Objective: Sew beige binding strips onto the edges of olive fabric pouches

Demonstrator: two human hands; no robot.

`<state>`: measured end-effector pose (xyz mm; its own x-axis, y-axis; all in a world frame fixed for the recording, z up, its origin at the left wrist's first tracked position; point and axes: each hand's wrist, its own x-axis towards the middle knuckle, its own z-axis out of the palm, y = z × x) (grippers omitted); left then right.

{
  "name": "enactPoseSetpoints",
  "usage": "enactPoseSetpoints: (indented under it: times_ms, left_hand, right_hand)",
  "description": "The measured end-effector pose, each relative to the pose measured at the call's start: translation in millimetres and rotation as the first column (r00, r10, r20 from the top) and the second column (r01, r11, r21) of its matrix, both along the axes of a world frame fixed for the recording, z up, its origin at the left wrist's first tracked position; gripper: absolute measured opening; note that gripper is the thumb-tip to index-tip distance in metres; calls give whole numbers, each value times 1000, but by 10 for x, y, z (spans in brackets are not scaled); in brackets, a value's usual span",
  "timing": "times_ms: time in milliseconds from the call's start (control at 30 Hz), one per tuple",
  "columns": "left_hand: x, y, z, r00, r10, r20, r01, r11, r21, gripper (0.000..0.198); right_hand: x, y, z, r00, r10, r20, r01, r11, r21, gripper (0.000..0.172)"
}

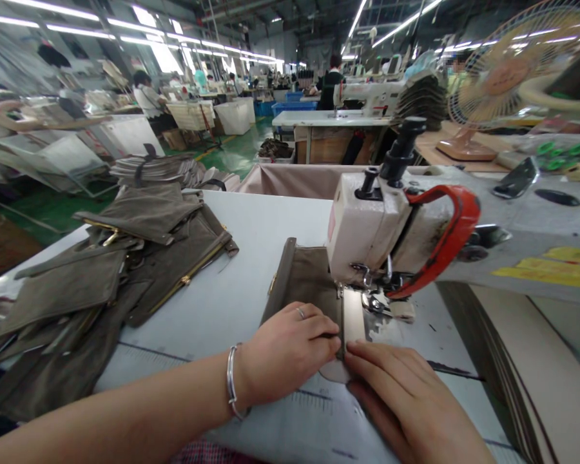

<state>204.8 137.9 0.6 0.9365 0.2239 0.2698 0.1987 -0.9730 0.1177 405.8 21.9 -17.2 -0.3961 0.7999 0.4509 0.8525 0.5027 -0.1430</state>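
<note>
A brown fabric panel [313, 274] with a folded edge and a bit of gold zipper lies under the head of a sewing machine [362, 225]. My left hand [290, 341], wearing a ring and a bangle, presses on the panel with its fingers curled together at the near edge. Beside the panel, a pale strip [353, 312] runs toward the presser foot [377, 301]. My right hand [401, 386] closes over the strip's near end, fingers together; its thumb is mostly hidden. The two hands' fingertips almost meet.
Brown zippered panels [159, 238] are piled on the left of the white table [251, 219]. Curved layered pieces [502, 361] stand at the right. A red curved guard [457, 222] arches from the machine. Behind are a fan [505, 74], a pink-lined bin [294, 180] and people at other tables.
</note>
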Motion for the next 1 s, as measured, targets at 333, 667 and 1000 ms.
enactPoseSetpoints:
  times_ms: [333, 667, 1000]
  left_hand:
    - [-81, -56, 126, 994, -97, -59, 95, 995, -32, 21]
    - [27, 66, 167, 990, -56, -129, 63, 997, 52, 17]
    - [153, 165, 165, 992, -20, -128, 37, 991, 132, 14]
  right_hand:
    - [14, -21, -33, 1000, -2, 14, 3, 999, -47, 35]
    - [15, 63, 9, 993, -48, 104, 55, 996, -65, 40]
    - [20, 191, 76, 990, -104, 98, 116, 985, -126, 41]
